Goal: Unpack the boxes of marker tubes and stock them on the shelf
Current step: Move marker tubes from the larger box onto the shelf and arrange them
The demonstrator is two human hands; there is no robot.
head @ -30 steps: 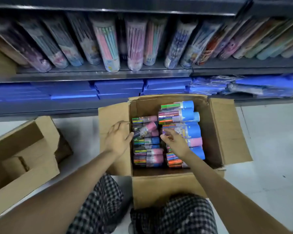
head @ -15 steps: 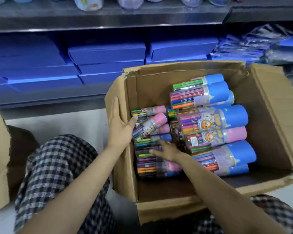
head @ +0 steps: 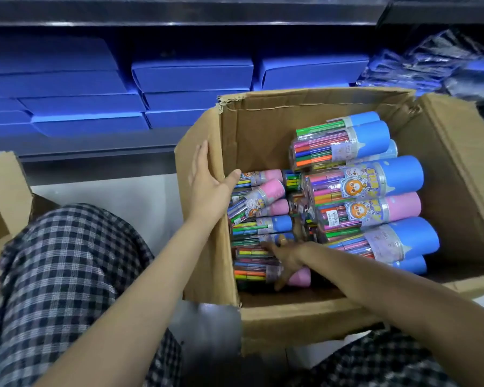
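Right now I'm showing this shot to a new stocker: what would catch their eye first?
The open cardboard box on the floor, packed with marker tubes lying on their sides, with blue and pink caps. The left hand rests on the box's left wall while the right hand reaches among the smaller tubes at the near left. Behind, flat blue boxes fill the low shelf.

Marker tubes [head: 333,208] in carton [head: 444,169], shelf [head: 95,146] behind
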